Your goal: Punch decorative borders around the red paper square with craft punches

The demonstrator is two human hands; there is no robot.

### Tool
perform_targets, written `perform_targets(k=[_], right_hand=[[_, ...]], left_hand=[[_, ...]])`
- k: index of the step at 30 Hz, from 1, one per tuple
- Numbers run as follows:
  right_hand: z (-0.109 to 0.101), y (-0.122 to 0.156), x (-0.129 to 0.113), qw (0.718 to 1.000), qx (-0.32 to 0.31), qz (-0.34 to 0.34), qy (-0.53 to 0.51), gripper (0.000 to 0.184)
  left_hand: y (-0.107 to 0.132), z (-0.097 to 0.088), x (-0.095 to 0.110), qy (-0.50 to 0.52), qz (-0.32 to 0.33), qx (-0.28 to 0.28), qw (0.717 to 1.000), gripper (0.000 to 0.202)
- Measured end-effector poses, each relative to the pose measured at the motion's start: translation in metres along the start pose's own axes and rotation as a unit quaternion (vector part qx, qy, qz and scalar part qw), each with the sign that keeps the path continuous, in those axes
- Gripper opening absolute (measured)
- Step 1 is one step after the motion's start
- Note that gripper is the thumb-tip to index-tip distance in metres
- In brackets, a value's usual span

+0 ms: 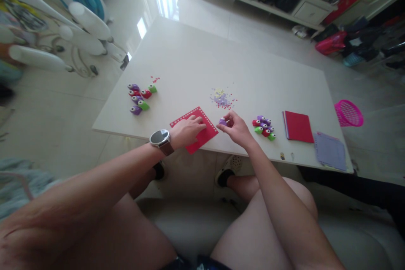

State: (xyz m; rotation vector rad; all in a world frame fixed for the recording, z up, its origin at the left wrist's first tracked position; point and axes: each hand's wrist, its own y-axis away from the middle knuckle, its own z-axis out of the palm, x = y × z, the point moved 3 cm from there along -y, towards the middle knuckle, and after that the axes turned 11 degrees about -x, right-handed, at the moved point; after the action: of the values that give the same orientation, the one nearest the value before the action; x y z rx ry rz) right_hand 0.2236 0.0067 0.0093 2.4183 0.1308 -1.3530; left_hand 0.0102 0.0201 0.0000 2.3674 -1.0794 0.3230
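Observation:
A red sheet of paper [206, 136] with a row of small punched holes along two edges lies at the table's near side. On it rests my left hand [189, 130], fingers spread and pressing the sheet. My right hand [234, 127] is closed around a small purple craft punch [222, 121], just off the sheet's right corner. Behind the hands lies a heap of tiny paper cut-outs [221, 99] in purple, yellow and red. More craft punches [265, 128] in purple, red and green cluster right of my right hand; another group of punches [138, 100] stands at the left.
A stack of red paper [298, 126] and purple sheets [330, 151] lie at the table's right end, with two small metal items [282, 156] nearby. Red cut-outs [155, 79] lie at the left. A pink basket [349, 113] stands beyond the right edge.

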Motion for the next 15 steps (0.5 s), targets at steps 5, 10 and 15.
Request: perform_targets(k=[5,10,15], right_hand=[[0.0,0.0,-0.001,0.999,0.009,-0.005,0.047,0.026],[-0.003,-0.001,0.006,0.994,0.035,0.01,0.1,0.027],[-0.007,-0.002,0.011,0.989,0.053,0.026,0.136,0.025]], left_hand=[[-0.003,-0.003,0.009,-0.045,-0.05,0.015,0.998,0.025],[-0.017,0.003,0.001,-0.038,-0.048,0.069,0.996,0.03],[-0.02,0.003,-0.007,-0.026,-0.063,0.045,0.997,0.033]])
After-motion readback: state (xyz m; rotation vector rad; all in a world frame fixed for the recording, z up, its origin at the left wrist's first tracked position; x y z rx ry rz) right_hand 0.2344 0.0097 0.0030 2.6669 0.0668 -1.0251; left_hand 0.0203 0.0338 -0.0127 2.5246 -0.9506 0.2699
